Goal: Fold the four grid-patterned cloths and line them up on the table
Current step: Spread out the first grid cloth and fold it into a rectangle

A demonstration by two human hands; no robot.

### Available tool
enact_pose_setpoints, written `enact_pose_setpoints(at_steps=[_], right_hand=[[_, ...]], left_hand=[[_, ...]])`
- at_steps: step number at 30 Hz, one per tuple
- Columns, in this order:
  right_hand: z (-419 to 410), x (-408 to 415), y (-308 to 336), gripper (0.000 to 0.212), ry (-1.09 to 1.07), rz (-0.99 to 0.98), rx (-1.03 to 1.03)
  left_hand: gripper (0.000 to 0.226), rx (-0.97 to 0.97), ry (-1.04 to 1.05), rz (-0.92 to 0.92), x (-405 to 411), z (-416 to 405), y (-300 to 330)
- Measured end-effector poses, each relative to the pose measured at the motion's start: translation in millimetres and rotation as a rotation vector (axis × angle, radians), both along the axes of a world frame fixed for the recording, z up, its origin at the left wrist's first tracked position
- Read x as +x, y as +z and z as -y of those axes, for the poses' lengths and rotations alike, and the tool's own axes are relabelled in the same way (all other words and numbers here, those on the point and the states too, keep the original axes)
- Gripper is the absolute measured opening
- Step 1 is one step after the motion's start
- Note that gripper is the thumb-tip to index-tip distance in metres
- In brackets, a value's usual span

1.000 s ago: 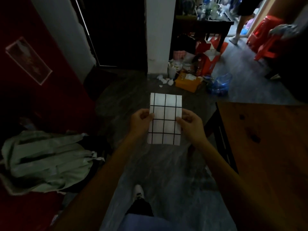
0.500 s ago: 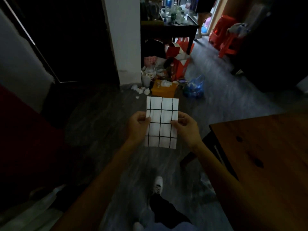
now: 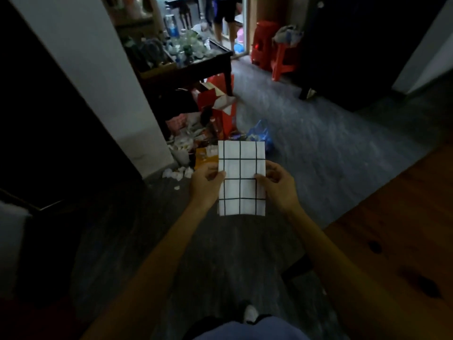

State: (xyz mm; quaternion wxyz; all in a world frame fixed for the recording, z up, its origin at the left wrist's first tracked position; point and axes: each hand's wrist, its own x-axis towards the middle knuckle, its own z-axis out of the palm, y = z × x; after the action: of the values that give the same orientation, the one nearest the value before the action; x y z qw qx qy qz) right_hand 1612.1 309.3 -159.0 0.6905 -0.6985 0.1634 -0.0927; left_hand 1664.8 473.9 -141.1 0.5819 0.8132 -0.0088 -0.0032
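A dim room with a dark grey floor (image 3: 318,148) fills the head view, a white pillar (image 3: 103,77) rising at left and a cluttered dark side table (image 3: 208,62) behind it, red plastic stools (image 3: 272,52) beyond, and a litter of red cartons and crumpled paper (image 3: 210,133) at the pillar's foot. The wooden surface (image 3: 392,229) where the cloths are to be lined up lies off to the person's right, its near corner low in the frame and nothing visible on the part that shows; a second person's legs stand in the far doorway. Held out over the floor, apart from that surface, is one folded grid-patterned cloth (image 3: 241,177), a white rectangle with black lines whose long axis runs away from the person, its near end hanging free. The left hand (image 3: 206,185) pinches the cloth's left edge near mid-length, thumb on top and fingers (image 3: 212,176) curled behind; the right hand (image 3: 277,185) pinches the right edge opposite it in the same narrow grip, so both sit level across the short axis. The right hand is nearer the surface, so setting the cloth down likely means a swing to the right, or one more fold first; the other three cloths are not in sight.
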Motion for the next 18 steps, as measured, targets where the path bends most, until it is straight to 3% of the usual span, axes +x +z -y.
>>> enact_pose_setpoints(at_steps=[10, 18], right_hand=[[57.0, 104.2, -17.7, 0.038, -0.354, -0.074, -0.053], [72.8, 156.9, 7.1, 0.033, -0.756, -0.107, -0.173]], left_hand=[[0.024, -0.022, -0.402, -0.042, 160.1, 79.8, -32.5], [0.018, -0.038, -0.758, -0.05, 247.5, 144.9, -11.2]])
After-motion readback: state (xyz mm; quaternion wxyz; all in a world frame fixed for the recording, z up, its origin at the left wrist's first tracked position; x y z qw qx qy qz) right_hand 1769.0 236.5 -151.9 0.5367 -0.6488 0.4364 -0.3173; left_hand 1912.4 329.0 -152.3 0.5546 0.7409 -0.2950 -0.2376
